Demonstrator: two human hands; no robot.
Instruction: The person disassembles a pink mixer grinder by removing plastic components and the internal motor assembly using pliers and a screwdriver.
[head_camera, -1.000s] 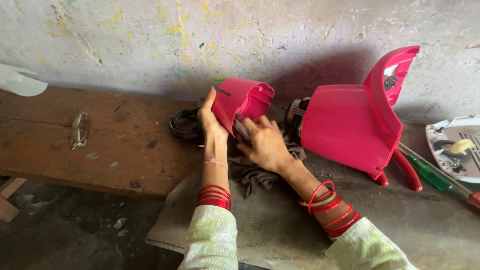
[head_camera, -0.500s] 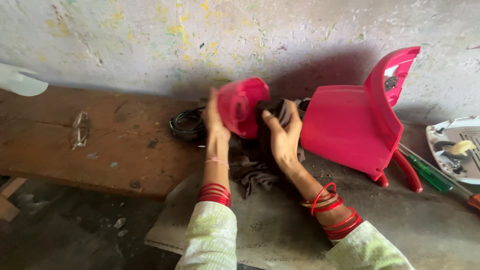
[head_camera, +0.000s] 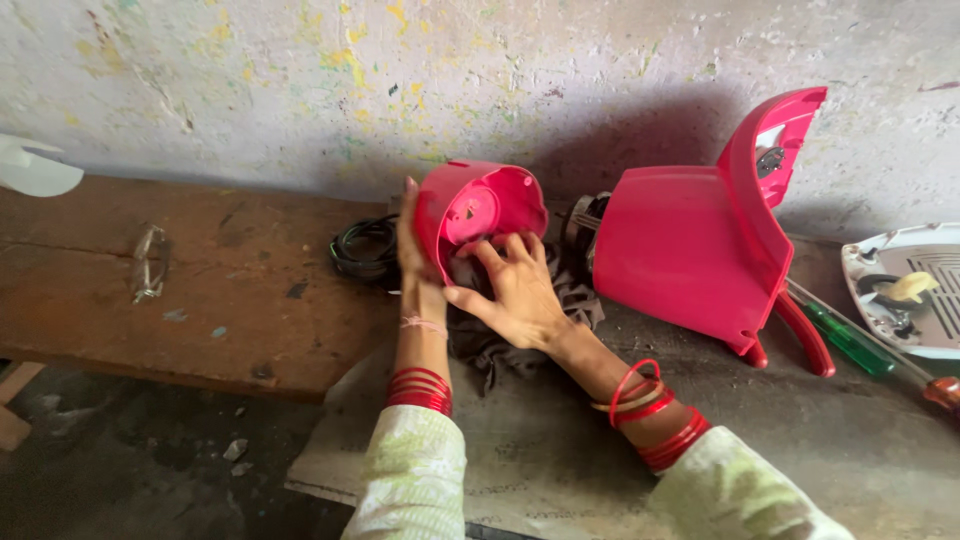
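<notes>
Plastic, glossy pink and cup-shaped: the small pink plastic housing (head_camera: 478, 212) you hold tilts its hollow, ribbed inside toward you (a round boss sits at its centre). Your left hand (head_camera: 415, 255) grips its rim, fingers closed; your right hand (head_camera: 512, 295) presses spread fingers beneath, above the grey cloth (head_camera: 520, 345) on the counter (head_camera: 200, 300).

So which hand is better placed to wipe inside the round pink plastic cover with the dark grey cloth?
Probably the right hand: its fingers sit at the open mouth of the round pink plastic cover, on the dark grey cloth. The left hand is behind the cover's outer wall, steadying it.
</notes>
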